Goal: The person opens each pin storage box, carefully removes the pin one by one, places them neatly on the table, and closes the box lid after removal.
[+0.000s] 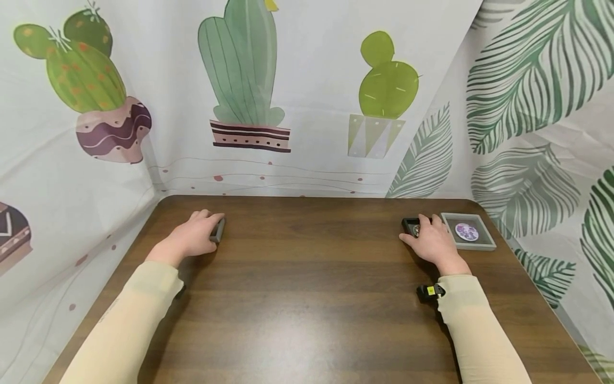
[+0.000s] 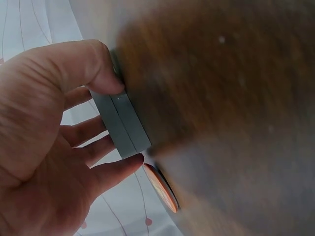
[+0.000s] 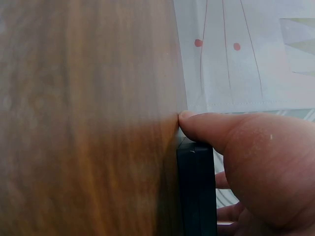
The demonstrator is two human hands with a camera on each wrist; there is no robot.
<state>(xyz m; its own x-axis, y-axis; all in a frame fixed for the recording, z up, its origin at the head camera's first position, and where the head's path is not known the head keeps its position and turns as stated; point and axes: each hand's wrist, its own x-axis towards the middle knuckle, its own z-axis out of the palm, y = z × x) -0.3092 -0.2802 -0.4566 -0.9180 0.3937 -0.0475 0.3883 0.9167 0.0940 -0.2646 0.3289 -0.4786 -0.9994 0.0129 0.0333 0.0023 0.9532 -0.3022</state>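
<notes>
At the table's back left, my left hand [image 1: 191, 234] grips a small grey case [image 1: 218, 230] by its edges. The left wrist view shows the thumb at one end of this grey case [image 2: 119, 123] and the fingers around its other side. Just past the fingertips is a round, orange-rimmed disc [image 2: 161, 188]. At the back right, my right hand [image 1: 433, 240] holds a black display case [image 1: 409, 225], the thumb at its near end and the fingers beyond. A small round item inside is partly covered. Close up, the black case's side [image 3: 197, 189] shows under the thumb.
Right of the right hand lies a grey-framed display case [image 1: 493, 246] with a purple and white round piece [image 1: 467, 232] inside. Printed cloth [image 1: 316, 96] hangs behind the brown wooden table [image 1: 307, 282]. A small black device [image 1: 428, 292] sits at the right wrist.
</notes>
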